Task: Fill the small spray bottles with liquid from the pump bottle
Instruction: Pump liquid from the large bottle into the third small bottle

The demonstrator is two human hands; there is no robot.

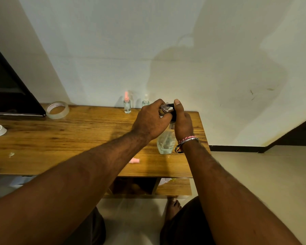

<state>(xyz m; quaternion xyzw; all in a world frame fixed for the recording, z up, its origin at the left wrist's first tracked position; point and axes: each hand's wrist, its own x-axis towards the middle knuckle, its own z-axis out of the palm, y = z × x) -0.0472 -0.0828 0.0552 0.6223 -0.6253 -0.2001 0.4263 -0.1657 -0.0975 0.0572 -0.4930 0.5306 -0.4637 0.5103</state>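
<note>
The left hand grips a small spray bottle at the black nozzle; the right hand grips the pump bottle's head. The glass looks slippery and fragile; hold its body, at the worktop's three o'clock.

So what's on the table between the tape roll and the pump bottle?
In the head view, bare wood mostly; the pink-capped spray bottle stands near that stretch toward the wall, between the tape roll and pump bottle.
</note>
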